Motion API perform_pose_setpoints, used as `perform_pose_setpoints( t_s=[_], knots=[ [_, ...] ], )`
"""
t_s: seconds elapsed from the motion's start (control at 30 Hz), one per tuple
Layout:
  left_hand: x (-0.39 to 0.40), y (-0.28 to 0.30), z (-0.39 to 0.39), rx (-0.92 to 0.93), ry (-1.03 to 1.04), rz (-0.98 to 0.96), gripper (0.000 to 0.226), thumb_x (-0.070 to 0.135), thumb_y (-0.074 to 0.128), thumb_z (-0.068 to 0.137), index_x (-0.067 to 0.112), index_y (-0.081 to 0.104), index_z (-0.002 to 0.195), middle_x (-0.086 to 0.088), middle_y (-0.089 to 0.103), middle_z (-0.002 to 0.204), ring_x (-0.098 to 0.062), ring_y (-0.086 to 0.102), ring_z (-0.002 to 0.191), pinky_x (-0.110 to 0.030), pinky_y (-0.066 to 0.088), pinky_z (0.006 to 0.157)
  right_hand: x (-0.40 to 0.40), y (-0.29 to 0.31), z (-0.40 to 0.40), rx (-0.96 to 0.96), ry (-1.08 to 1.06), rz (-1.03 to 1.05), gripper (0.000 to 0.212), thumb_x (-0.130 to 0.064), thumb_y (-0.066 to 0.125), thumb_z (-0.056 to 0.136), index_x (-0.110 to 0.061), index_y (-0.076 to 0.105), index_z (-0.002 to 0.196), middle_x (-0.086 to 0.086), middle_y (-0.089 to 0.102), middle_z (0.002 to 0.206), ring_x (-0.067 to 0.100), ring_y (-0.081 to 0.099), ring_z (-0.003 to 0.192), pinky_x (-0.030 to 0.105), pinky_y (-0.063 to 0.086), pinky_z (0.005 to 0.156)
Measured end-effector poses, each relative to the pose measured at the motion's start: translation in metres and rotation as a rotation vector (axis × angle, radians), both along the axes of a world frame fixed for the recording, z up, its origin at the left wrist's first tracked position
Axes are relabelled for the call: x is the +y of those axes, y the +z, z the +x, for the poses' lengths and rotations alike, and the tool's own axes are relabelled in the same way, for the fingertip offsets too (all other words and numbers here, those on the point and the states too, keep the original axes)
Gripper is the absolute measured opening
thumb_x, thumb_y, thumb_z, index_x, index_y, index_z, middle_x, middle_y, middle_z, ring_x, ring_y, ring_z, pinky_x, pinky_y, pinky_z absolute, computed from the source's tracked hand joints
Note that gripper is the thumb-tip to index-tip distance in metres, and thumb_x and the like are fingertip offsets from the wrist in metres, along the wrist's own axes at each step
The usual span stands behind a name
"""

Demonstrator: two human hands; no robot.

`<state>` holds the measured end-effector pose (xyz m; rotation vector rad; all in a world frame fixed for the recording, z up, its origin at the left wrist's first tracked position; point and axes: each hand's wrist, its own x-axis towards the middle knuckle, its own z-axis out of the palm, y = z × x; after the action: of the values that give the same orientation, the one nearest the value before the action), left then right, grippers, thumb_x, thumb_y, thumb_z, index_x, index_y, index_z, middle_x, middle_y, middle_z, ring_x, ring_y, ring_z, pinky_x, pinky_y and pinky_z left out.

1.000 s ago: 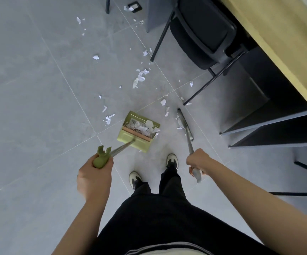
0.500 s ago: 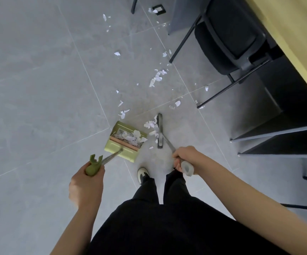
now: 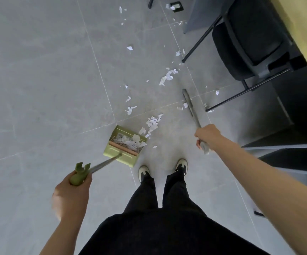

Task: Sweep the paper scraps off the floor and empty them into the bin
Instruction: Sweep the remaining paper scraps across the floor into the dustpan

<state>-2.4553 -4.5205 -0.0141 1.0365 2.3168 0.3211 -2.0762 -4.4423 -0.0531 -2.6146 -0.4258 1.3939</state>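
We lose the chair (image 3: 248, 39) past the top edge at one o'clock, the desk (image 3: 303, 34) runs off right, and the broom (image 3: 190, 105) handle vanishes inside our right hand (image 3: 207, 137).

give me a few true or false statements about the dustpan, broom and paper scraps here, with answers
1. The left hand grips the green long-handled dustpan. True.
2. The dustpan holds no paper. False: white torn scraps lie inside it.
3. The right hand holds the grey flat-headed broom. True.
4. The broom head rests inside the dustpan. False: it is on the grey tiled floor, apart from the pan.
5. All white paper scraps are collected. False: many lie scattered on the floor.
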Motion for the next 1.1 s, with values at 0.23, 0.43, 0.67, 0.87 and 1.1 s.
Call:
perform_pose_setpoints(
  t_s=[0.23, 0.43, 0.67, 0.87, 1.1],
  knots=[
    [-0.010, -0.003, -0.008, 0.005, 0.003, -0.004, 0.021, 0.041, 0.071, 0.084, 0.025, 0.064, 0.072, -0.004, 0.055, 0.056, -0.028, 0.053, 0.056, -0.031, 0.040, 0.054, 0.020, -0.021, 0.020, -0.123, 0.155, -0.057, 0.008, -0.004, 0.050, 0.079, 0.001, 0.056, 0.078, 0.012, 0.057, 0.042, 0.027, 0.060, 0.050, 0.027, 0.048, 0.052],
    [-0.012, -0.006, -0.012, 0.020, -0.007, -0.022, 0.019, 0.039, 0.071, 0.085, 0.027, 0.065, 0.072, -0.004, 0.056, 0.056, -0.027, 0.054, 0.057, -0.029, 0.040, 0.054, 0.009, -0.032, 0.009, -0.015, 0.189, -0.108, 0.010, -0.001, 0.050, 0.085, 0.005, 0.054, 0.093, 0.020, 0.058, 0.071, 0.030, 0.058, 0.060, 0.036, 0.050, 0.063],
    [-0.019, -0.005, -0.019, 0.009, -0.029, -0.061, 0.016, 0.041, 0.068, 0.086, 0.027, 0.069, 0.080, -0.003, 0.059, 0.060, -0.029, 0.057, 0.061, -0.029, 0.040, 0.053, -0.022, -0.006, -0.023, -0.029, 0.526, -0.191, 0.016, -0.012, 0.046, 0.093, -0.001, 0.052, 0.084, 0.016, 0.065, 0.074, 0.031, 0.063, 0.071, 0.038, 0.056, 0.071],
    [-0.026, -0.005, -0.020, -0.001, -0.066, -0.051, 0.017, 0.043, 0.066, 0.087, 0.031, 0.066, 0.075, 0.000, 0.057, 0.056, -0.024, 0.056, 0.057, -0.028, 0.039, 0.052, -0.054, 0.018, -0.037, -0.016, 0.712, -0.252, 0.010, -0.008, 0.043, 0.091, -0.005, 0.048, 0.082, 0.010, 0.060, 0.061, 0.021, 0.057, 0.047, 0.027, 0.047, 0.047],
    [-0.029, -0.006, -0.021, -0.015, -0.091, -0.042, 0.020, 0.043, 0.066, 0.086, 0.045, 0.057, 0.069, 0.001, 0.061, 0.061, -0.025, 0.058, 0.063, -0.030, 0.044, 0.057, -0.072, 0.032, -0.037, 0.026, 0.631, -0.202, 0.009, -0.004, 0.043, 0.090, -0.003, 0.051, 0.087, 0.013, 0.049, 0.069, 0.019, 0.042, 0.047, 0.021, 0.034, 0.039]
  ],
)
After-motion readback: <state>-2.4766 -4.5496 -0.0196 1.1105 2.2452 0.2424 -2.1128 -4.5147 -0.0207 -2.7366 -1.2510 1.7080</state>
